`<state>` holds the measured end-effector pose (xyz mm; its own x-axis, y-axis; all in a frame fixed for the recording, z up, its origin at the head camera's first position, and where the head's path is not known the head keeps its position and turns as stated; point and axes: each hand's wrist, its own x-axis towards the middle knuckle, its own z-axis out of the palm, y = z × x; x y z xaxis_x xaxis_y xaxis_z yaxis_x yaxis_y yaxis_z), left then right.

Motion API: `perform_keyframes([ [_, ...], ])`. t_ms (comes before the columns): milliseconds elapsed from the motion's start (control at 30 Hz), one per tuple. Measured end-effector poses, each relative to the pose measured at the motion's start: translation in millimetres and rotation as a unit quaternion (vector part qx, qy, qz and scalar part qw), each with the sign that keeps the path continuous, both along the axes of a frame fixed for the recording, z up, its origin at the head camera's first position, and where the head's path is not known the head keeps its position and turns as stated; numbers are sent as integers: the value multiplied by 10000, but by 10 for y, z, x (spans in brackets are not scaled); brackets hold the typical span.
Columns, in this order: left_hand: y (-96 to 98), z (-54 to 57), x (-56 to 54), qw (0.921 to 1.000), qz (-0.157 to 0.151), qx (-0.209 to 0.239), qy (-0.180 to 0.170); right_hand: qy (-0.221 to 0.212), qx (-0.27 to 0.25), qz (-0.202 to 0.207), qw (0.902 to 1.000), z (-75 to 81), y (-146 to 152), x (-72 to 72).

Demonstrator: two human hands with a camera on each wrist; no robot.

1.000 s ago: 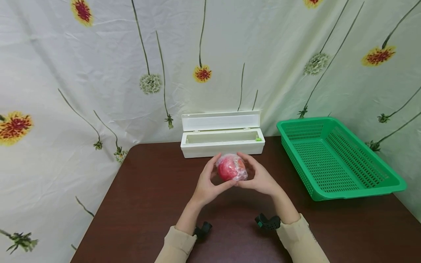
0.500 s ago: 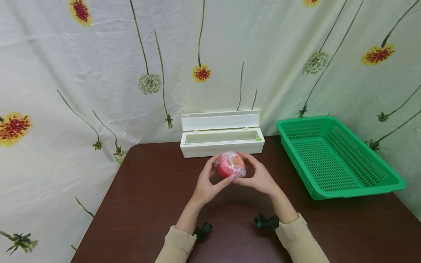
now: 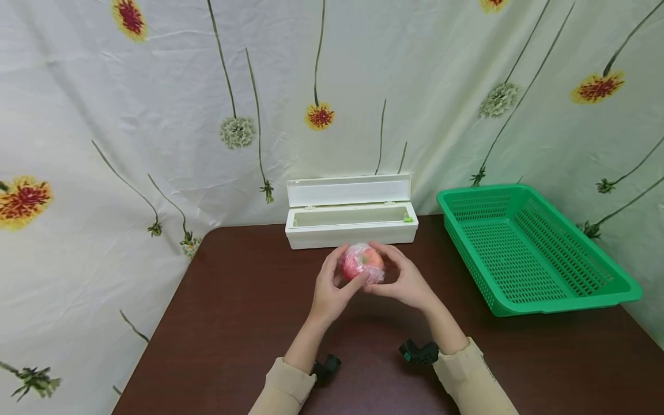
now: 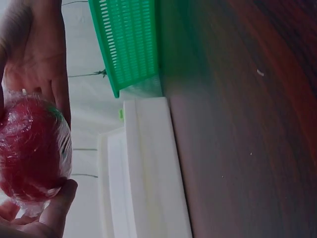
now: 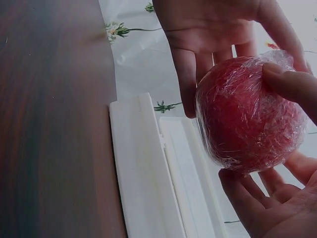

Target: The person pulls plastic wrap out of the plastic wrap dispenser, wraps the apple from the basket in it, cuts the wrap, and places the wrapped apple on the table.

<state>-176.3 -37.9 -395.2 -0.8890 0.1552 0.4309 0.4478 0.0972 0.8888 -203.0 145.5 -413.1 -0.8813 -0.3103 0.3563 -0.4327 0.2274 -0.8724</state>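
Between both hands is a red apple (image 3: 363, 263) wrapped in clear, crinkled plastic film. My left hand (image 3: 328, 293) holds its left side, the thumb in front and the fingers curving behind. On the right side, my right hand (image 3: 408, 283) grips the fruit the same way. The two thumbs come close together at its near side. In the right wrist view, the film-covered apple (image 5: 247, 116) hangs above the table with fingers on opposite sides. The left wrist view shows the wrapped apple (image 4: 32, 148) cut off at the frame's edge.
Behind the hands stands a long white box (image 3: 353, 236) with its lid raised and a small green piece (image 3: 407, 219) at its right end. A green perforated basket (image 3: 562, 302) sits on the right of the dark brown table (image 3: 233, 323). A flowered cloth (image 3: 181, 115) hangs behind.
The apple has turned in the hands, its yellowish stem side now facing more forward. My left hand and forearm have shifted slightly right. The box and basket have stayed in place.
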Motion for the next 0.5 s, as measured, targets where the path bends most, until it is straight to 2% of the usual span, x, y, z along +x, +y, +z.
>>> perform_keyframes([
  [133,20,-27,-4,9998,129,167,43,90,-92,65,9999,-41,-11,-14],
  [300,15,-61,-34,9991,51,411,53,60,-33,-43,10000,-35,-29,-2],
  [400,2,-115,-76,9991,8,411,55,-22,67,-143,9999,-41,-31,-1],
  [500,-19,-126,-91,9997,-1,229,-44,-76,127,-197,9997,-62,-24,-13],
])
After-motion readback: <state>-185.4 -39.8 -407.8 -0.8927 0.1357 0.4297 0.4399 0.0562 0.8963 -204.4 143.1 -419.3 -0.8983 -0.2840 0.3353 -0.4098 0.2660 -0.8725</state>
